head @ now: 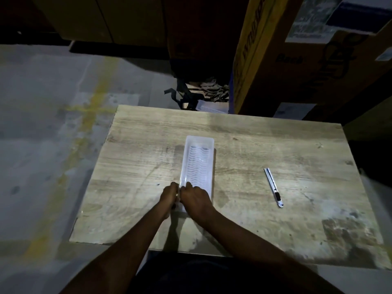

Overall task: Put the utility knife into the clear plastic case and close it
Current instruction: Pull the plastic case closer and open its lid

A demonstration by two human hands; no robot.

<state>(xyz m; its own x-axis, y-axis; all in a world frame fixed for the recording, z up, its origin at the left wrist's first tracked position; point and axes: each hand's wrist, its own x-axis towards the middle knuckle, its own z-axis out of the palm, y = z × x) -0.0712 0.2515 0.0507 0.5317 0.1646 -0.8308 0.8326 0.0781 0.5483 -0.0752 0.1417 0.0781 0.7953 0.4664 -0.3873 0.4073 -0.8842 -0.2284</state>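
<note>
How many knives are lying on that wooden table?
1. The utility knife lies alone on the table, right of the clear case that both hands are working on. None seems hidden.

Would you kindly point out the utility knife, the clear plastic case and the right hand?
utility knife [273, 187]: head view, middle of its slim body.
clear plastic case [198, 160]: head view, ribbed middle.
right hand [196, 198]: head view, back of the hand.

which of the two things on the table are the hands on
The clear plastic case, gripped at its near end by both hands; the utility knife lies untouched to its right.
</note>
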